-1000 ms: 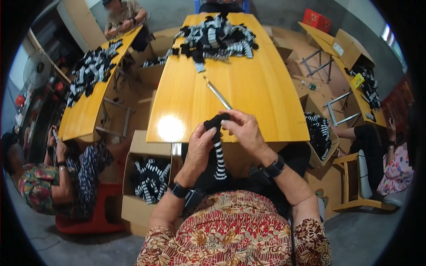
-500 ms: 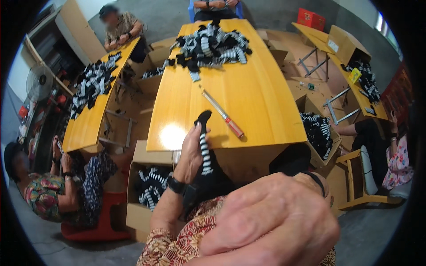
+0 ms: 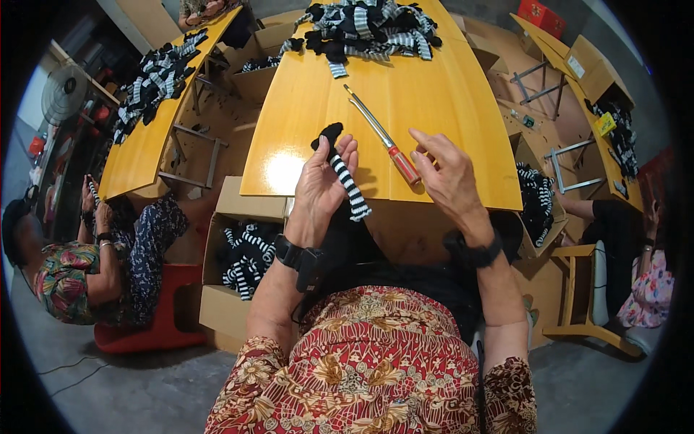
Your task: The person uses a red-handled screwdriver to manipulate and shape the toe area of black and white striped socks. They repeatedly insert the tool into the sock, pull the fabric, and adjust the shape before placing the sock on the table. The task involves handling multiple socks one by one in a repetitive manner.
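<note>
A striped knit piece (image 3: pixel 347 179) is slanting across the left hand (image 3: pixel 315 185) above the table's near edge, its black end being held under the thumb while the fingers are curling loosely. The right hand (image 3: pixel 450 173), thumb and fingers parted around nothing, is hovering beside a red-handled tool (image 3: pixel 400 159); farther off, a knit pile (image 3: pixel 369 30) is covering the table (image 3: pixel 463 123).

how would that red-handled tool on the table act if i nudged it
The red-handled tool is probably stiff, given its straight, metallic shaft. It may slide easily, since the table looks glossy. It might roll, as its handle looks roundish.
</note>
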`<state>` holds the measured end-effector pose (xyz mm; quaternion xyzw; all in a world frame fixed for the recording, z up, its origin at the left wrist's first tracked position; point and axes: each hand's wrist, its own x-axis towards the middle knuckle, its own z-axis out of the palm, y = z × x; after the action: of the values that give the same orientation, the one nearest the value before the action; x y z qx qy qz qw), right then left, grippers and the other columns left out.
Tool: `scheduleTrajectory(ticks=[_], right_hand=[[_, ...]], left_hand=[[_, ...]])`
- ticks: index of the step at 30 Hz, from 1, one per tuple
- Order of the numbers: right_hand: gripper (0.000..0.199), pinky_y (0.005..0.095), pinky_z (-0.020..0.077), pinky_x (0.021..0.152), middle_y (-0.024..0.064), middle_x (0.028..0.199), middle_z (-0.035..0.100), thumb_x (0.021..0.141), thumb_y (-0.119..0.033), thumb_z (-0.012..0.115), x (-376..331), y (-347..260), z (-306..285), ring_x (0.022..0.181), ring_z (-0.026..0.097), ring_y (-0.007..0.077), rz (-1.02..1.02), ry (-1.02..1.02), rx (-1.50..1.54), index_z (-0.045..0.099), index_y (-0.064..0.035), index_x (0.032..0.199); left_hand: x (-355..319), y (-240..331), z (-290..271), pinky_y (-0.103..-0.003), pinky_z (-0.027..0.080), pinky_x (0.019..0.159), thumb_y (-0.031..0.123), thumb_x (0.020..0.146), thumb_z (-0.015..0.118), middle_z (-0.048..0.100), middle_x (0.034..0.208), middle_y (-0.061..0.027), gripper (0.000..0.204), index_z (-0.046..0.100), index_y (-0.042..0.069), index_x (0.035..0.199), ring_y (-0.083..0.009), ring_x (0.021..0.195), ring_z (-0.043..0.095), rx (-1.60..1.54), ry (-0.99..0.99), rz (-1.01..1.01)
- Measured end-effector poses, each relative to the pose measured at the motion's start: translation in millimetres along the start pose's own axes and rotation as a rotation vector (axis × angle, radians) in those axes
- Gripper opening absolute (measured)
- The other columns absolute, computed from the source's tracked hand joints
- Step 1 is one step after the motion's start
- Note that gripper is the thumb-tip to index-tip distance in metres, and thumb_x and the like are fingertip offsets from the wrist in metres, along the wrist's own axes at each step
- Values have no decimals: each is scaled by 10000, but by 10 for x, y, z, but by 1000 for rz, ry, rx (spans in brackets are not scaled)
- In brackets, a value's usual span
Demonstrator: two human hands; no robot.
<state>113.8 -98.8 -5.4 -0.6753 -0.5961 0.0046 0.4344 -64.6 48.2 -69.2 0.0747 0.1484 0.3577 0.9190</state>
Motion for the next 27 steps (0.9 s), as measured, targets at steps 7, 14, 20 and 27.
scheduleTrajectory(ticks=[7,14,20,27], right_hand=[[325,424,515,693,140,874,574,794,-189,687,-9,337,527,844,611,319,-75,-47,-355,605,-43,1073],[398,435,526,683,143,882,559,789,-119,630,-79,276,796,794,620,330,-40,-85,-440,573,-89,1181],[393,346,511,665,149,782,581,820,-65,640,-302,-48,346,706,615,287,50,-50,50,617,-65,1212],[337,257,492,764,97,935,695,805,4,655,-888,-479,-708,835,646,152,294,-307,411,666,3,1142]], left_hand=[[-11,-78,-172,-398,531,971,156,1010,466,564,1213,-216,350,458,-103,1246,-327,1170,567,-91,3,-14],[40,-40,-84,-397,523,964,234,1020,451,549,1237,-216,349,455,-67,1197,-313,1158,570,-71,-7,51],[175,-71,-142,-322,601,850,210,995,511,569,1152,-176,287,460,-47,1113,-277,1068,626,-159,-14,74],[215,102,-286,-346,599,857,255,1009,478,590,1083,-172,313,452,-48,1083,-277,1035,636,-234,-57,131]])
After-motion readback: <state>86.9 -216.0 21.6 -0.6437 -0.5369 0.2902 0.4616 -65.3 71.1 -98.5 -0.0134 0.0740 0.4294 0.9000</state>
